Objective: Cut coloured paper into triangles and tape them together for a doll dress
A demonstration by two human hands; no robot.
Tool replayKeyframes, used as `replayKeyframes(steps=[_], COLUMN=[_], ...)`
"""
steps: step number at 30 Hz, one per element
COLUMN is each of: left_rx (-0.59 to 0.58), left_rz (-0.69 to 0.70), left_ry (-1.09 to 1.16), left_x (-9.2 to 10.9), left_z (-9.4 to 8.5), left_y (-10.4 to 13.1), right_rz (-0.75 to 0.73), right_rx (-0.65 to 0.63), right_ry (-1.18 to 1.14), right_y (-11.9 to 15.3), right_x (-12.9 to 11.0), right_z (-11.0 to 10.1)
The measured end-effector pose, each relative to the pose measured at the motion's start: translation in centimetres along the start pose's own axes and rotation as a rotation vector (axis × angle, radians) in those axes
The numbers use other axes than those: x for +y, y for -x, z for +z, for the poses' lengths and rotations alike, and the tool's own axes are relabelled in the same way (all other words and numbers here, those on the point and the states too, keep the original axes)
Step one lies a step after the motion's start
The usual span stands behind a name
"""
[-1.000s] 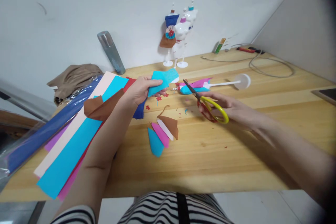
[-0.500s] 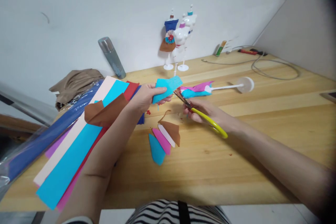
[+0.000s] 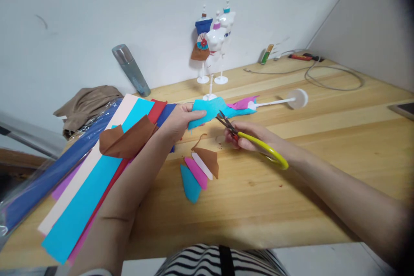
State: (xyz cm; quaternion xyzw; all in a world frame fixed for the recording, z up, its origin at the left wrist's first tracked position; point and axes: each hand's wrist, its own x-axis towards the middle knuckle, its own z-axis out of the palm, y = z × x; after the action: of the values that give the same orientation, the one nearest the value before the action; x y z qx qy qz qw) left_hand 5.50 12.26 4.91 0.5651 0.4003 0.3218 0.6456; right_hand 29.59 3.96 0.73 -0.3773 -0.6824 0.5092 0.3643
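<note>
Pinched in my left hand is a piece of bright blue crepe paper. My right hand is closed round scissors with yellow handles. Their blades are parted and point at the paper's right edge; whether they touch it I cannot tell. Just behind lies a small dress-form stand, on its side, its torso wrapped in pink and blue. Below the hands rest cut pieces: a brown one, a pale pink strip, a magenta piece and a blue piece.
Three dress-form stands stand upright by the wall. Long coloured paper strips and a plastic-wrapped blue roll lie at left, near a brown cloth and a leaning grey bottle. A cable loops at back right.
The scissors' blades have opened wider and sit slightly lower relative to the blue paper. The left hand keeps its hold on the paper. The whole view has shifted a little.
</note>
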Motion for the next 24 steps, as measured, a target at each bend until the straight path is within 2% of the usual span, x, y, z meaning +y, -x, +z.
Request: replayKeyframes(steps=[9,15,24], left_rx=[-0.007,-0.016,-0.048], left_rz=[-0.122,-0.121,-0.114], left_ry=[-0.040,-0.015,0.001], left_x=[0.1,0.1,-0.1], left_z=[0.8,1.1,1.0], left_y=[0.1,0.2,0.1], right_rz=[0.035,0.032,0.050], right_rx=[-0.015,-0.014,0.083], right_ry=[-0.050,-0.077,-0.044], right_y=[-0.2,-0.3,-0.5], right_x=[-0.1,0.7,0.7], right_z=[0.2,0.3,0.7])
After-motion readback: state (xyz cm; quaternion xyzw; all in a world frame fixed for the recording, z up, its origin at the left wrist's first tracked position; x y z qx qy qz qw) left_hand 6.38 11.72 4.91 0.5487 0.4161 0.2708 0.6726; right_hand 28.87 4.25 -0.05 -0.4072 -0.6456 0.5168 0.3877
